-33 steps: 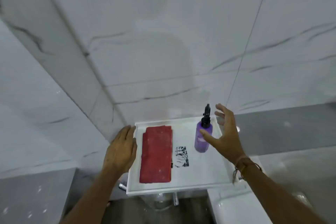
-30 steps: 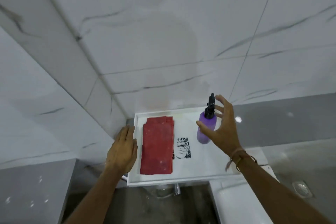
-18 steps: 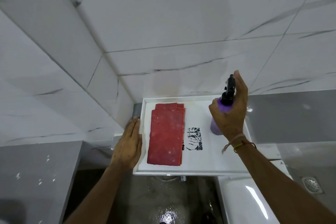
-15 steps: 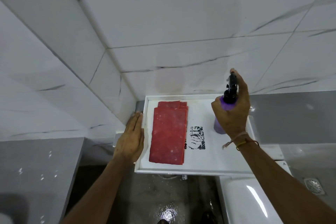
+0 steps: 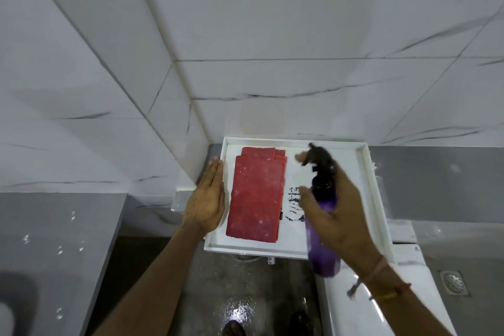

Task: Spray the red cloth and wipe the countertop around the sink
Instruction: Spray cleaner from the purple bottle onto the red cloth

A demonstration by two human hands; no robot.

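Note:
A folded red cloth (image 5: 257, 195) lies flat in the left half of a white tray (image 5: 371, 191). My right hand (image 5: 338, 215) is closed around a purple spray bottle (image 5: 321, 243) with a black nozzle, lifted off the tray and tilted, its nozzle toward the cloth's far right corner. The bottle looks blurred. My left hand (image 5: 207, 196) lies flat with fingers together against the tray's left rim, holding nothing.
A black printed marker (image 5: 293, 203) sits in the tray beside the cloth. Marble-tiled walls meet in a corner behind the tray. A grey countertop (image 5: 54, 240) lies at the left, a white fixture (image 5: 362, 305) at the lower right, a floor drain (image 5: 454, 282) beyond it.
My right hand closed on the spray bottle, lifted it from the tray's right side and brought it toward me and left, tilting it. My left hand stayed at the tray's left rim.

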